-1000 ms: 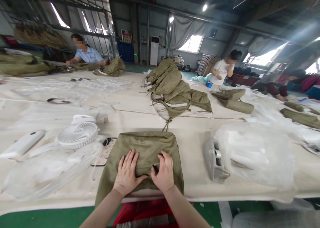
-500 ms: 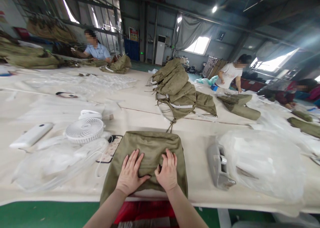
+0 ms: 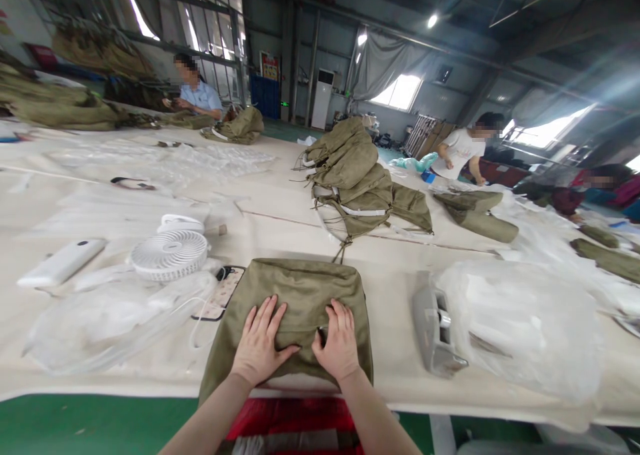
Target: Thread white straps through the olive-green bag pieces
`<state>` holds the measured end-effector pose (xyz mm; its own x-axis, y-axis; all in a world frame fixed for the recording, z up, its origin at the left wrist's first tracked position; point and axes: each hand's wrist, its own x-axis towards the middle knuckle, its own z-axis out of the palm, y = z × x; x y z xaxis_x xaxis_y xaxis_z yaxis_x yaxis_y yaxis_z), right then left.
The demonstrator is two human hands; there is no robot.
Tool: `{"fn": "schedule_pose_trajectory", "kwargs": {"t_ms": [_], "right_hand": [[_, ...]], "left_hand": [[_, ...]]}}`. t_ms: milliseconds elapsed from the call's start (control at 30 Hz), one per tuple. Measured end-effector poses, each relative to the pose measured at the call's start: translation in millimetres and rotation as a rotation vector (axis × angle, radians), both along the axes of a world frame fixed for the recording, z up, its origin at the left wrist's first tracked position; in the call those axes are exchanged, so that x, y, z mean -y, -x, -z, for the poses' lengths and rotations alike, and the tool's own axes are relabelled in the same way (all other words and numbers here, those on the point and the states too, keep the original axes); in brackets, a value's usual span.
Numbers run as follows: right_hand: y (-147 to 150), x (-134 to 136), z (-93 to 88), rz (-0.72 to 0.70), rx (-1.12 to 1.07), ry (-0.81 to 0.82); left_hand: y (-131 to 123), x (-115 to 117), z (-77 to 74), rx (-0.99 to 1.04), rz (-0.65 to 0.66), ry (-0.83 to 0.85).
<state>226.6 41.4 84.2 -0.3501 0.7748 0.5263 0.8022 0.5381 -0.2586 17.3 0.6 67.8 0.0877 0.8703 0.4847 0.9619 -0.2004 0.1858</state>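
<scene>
An olive-green fabric bag (image 3: 300, 278) lies flat at the table's near edge, directly in front of me. My left hand (image 3: 263, 342) rests on its left half, palm down, with the fingers spread and the thumb pointing inward. On the right half lies my right hand (image 3: 337, 342), its fingers bent slightly and its thumb held apart from them. A small dark spot shows on the cloth by the right thumb; I cannot make out what it is. Neither hand grips the bag; both press on its top face along a seam.
Left of the bag are a white fan (image 3: 170, 255), a phone (image 3: 225, 292), a white power bank (image 3: 63, 263) and plastic bags. To the right stand a grey tape dispenser (image 3: 435, 328) and clear plastic (image 3: 530, 335). More olive bags (image 3: 355, 168) are piled beyond. Two co-workers are across the table.
My right thumb has shifted slightly away from the fingers, widening the gap. My left hand and the bag stay nearly in place. The co-worker at the left has turned and drawn their hands in.
</scene>
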Motion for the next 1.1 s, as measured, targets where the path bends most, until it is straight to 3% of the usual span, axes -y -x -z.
{"fn": "schedule_pose_trajectory", "kwargs": {"t_ms": [267, 500, 567, 767, 967, 1100], "right_hand": [[8, -1, -3.5, 0.091, 0.012, -0.004], [-15, -5, -6.2, 0.147, 0.013, -0.038], [-21, -2, -7.5, 0.106, 0.003, -0.053], [-17, 6, -15.7, -0.197, 0.106, 0.008], [-5, 11, -23.2, -0.184, 0.120, 0.104], [-9, 28, -17.2, -0.211, 0.134, 0.072]], "left_hand": [[0, 1, 1.0, -0.013, -0.013, 0.010], [-4, 2, 2.5, -0.021, -0.005, 0.017], [-5, 2, 2.1, -0.008, -0.004, 0.018], [-7, 1, 2.3, 0.030, -0.006, 0.019], [-5, 4, 3.4, 0.020, 0.008, 0.000], [-6, 7, 0.5, 0.011, 0.003, -0.011]]}}
